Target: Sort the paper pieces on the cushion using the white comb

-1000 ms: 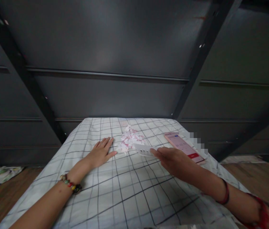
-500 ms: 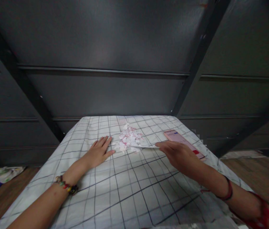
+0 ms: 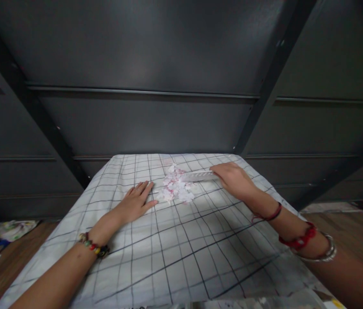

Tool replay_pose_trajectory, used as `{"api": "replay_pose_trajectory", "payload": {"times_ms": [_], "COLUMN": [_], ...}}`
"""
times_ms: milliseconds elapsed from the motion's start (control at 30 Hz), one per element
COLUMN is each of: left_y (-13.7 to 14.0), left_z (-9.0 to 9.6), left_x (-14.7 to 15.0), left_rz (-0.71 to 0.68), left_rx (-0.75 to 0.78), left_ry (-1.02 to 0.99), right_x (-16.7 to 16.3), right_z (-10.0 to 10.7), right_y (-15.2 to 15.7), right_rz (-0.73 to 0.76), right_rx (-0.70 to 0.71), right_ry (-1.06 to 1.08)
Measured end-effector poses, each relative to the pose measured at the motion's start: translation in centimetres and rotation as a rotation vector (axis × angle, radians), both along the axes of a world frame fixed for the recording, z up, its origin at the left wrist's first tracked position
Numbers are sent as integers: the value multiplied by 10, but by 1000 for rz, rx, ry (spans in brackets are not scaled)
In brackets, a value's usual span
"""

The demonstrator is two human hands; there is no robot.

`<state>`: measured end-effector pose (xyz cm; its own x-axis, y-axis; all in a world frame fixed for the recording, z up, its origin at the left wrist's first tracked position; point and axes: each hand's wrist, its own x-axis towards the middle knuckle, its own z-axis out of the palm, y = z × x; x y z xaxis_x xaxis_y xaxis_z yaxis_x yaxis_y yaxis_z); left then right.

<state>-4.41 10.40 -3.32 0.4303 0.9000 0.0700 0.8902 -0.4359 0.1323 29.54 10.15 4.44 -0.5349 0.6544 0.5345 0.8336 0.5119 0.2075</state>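
Here's your left hand (image 3: 134,204), laid palm down on the checked cloth (image 3: 175,244), fingers stretched out and slightly parted, thumb reaching right, nothing in its hold. And right beside that thumb sits the pile of paper scraps (image 3: 176,186), white and pink, loosely heaped in the middle of the cloth, towards the far side, between your two hands!

Over to your right hand (image 3: 235,182): fingers folded over, pinched closed on the right end of a white slotted strip (image 3: 197,176). You have it pointing left, its row of slots showing, its free end right at the right edge of the scraps; whether it touches them, you can't tell from here.

Your left wrist wears a beaded bracelet (image 3: 93,245). On your right arm there's a thin dark-red band (image 3: 274,212), then a thicker red bracelet (image 3: 299,238), then silver bangles (image 3: 325,251) nearer you.

Beyond the cloth's far edge you face a dark panelled wall (image 3: 149,124). Wooden floor (image 3: 345,231) shows off to the right, and to the left a crumpled bag (image 3: 16,230) lies low beside the cloth.
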Motion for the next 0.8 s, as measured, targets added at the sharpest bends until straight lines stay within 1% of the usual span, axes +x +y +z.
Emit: {"api": "replay_pose_trajectory", "payload": {"times_ms": [67,233,333,433,567,700,800], "left_y": [-1,-3,-4,-5,-4,-3,-2], "left_z": [0,1,3,5,6,3,2], "left_x": [0,1,3,4,3,2,1], "left_rz": [-3,-5,7,20,5,-5,-17], "left_rx": [2,-9,-31,-50,-40,-9,8], "left_ry": [-5,18,73,101,94,83,78], "right_x": [-4,-13,-17,-21,-24,-21,-17], "right_z": [-6,-26,-30,-27,-23,-27,-30], "right_y": [-8,-43,-55,-53,-40,-29,-28], "right_rz": [46,155,248,314,341,353,386], "right_rx": [10,95,161,193,184,202,244], "right_ry": [-22,-50,-55,-57,-47,-7,36]}}
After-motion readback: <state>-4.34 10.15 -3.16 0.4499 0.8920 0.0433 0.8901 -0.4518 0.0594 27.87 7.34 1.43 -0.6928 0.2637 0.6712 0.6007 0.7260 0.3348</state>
